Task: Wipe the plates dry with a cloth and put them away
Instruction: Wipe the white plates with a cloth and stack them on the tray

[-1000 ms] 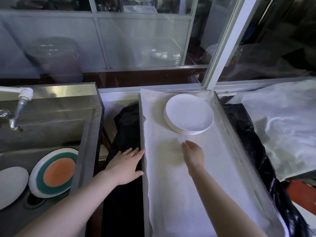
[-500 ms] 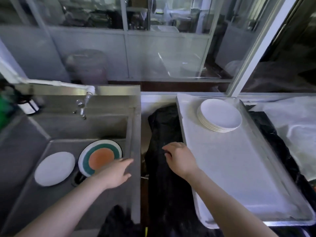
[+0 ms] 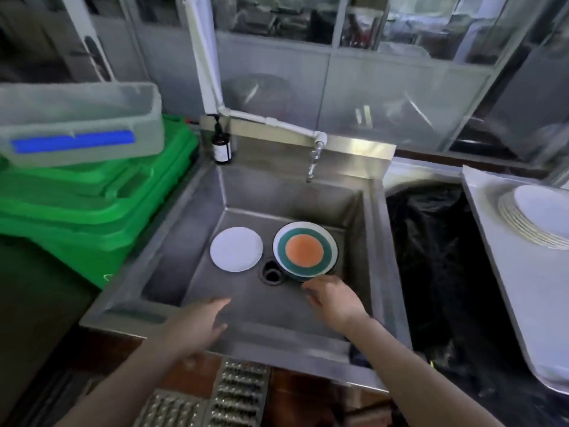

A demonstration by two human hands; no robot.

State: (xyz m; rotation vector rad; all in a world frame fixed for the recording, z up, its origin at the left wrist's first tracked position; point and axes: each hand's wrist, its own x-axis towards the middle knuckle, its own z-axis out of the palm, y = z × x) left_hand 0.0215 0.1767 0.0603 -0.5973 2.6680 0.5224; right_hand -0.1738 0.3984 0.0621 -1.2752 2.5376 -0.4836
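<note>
Striped plate (image 3: 304,249): orange centre, teal ring, white rim; in sink (image 3: 366,229). Right hand (image 3: 334,298) fingertips touching its near edge, grip unclear. Left hand (image 3: 197,326) hovering, fingers relaxed.

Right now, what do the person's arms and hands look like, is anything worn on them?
Both arms are bare as far up as the picture shows: no sleeves in view. The left hand and right hand wear no gloves, and no watch, bracelet or ring can be seen, though the picture is slightly blurred.

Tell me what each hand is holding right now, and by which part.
The left hand holds nothing; it hovers open over the sink. The right hand reaches the near rim of the striped plate, but a closed hold cannot be told.
</note>
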